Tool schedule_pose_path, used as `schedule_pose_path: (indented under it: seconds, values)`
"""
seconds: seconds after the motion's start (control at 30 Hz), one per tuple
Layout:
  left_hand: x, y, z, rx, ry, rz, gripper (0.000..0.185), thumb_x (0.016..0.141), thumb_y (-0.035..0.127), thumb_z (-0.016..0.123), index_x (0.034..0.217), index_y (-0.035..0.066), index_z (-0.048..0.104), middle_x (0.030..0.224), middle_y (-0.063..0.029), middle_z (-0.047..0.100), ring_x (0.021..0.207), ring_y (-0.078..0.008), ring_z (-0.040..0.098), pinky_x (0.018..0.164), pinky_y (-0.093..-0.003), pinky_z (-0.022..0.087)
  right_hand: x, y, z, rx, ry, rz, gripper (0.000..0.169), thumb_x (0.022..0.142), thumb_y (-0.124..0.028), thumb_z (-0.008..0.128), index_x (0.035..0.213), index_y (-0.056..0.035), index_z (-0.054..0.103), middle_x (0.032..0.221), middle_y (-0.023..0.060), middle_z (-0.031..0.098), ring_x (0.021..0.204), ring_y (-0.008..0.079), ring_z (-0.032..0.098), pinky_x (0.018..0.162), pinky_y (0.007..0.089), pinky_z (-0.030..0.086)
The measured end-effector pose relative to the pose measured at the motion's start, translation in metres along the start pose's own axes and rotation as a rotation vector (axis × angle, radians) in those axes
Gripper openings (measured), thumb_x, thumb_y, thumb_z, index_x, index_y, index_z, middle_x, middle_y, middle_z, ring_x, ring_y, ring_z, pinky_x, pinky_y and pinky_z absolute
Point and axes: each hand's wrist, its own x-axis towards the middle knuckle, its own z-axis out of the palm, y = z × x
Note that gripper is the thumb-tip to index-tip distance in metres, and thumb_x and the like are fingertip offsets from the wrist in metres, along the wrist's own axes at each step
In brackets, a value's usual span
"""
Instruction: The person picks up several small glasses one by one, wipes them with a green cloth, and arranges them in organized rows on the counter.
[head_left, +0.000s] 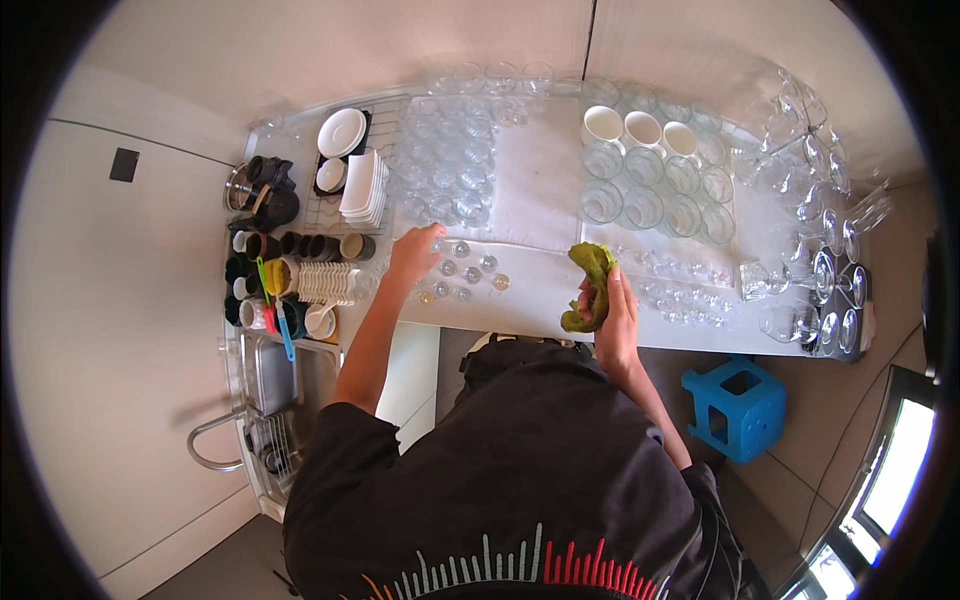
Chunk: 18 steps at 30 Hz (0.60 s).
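Note:
A crumpled olive-green cloth (592, 289) is held in my right hand (618, 319), above the front of the white counter. My left hand (412, 257) reaches over the counter, its fingertips at a small clear glass (437, 246). Whether the fingers grip that glass is hidden by the hand. Several small glass cups (472, 275) stand in loose rows just right of my left hand, one of them with an amber tint (500, 282). Behind them, clear glass tumblers (442, 161) are packed in a block.
Large ribbed glasses (643, 206) and white mugs (643, 129) stand at the back right. Stemware (823, 270) crowds the right end. White dishes (364, 187), dark cups (324, 247) and a sink (319, 375) are at left. A blue plastic stool (757, 420) sits below the counter.

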Motion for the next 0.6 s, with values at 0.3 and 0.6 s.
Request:
schedule_pose_path:
  seconds: [0.3,0.6]
  values:
    - [0.001,0.005,-0.008,-0.112,-0.013,0.057,0.042,0.08,0.003,0.069,0.121,0.012,0.065,0.122,-0.0071,0.072,0.116,-0.0286,0.067,0.096,-0.0401,0.052,0.004,-0.007,-0.002,0.02,-0.008,0.012,0.04,0.113,-0.037,0.039,0.114,-0.0028,0.06,0.091,0.0038,0.06,0.071,0.0094,0.054,0.06,0.0255,0.044]
    - [0.126,0.154,-0.104,-0.024,0.172,0.025,0.019,0.087,0.023,0.073,0.103,0.013,0.075,0.088,-0.011,0.075,0.085,-0.0348,0.072,0.073,-0.0432,0.057,-0.002,-0.023,-0.026,0.043,0.064,0.013,0.037,0.113,-0.035,0.041,0.112,-0.0031,0.059,0.087,0.0032,0.059,0.07,0.009,0.052,0.061,0.0254,0.043]
